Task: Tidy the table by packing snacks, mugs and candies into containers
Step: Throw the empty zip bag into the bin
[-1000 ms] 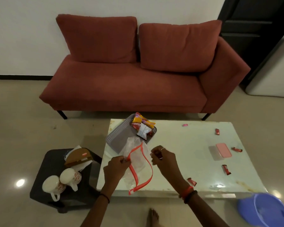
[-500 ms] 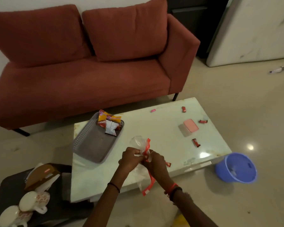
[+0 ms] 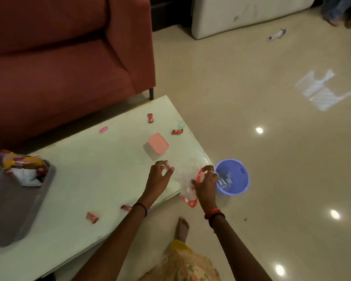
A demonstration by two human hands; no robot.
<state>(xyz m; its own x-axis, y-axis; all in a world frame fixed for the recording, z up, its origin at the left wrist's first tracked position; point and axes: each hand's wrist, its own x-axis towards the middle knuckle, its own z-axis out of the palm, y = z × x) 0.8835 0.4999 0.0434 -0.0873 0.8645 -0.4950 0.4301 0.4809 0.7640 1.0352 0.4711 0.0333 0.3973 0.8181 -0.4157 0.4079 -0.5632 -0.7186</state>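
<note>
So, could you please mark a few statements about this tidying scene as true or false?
1. The right hand holds the clear red-edged bag. True.
2. The pink-lidded container stands open. False: its lid is on.
3. The blue bucket sits on the table. False: it stands on the floor beside the table's corner.
4. Snack packets lie in the grey basket. True.
5. The left hand pinches a small candy. True.
</note>
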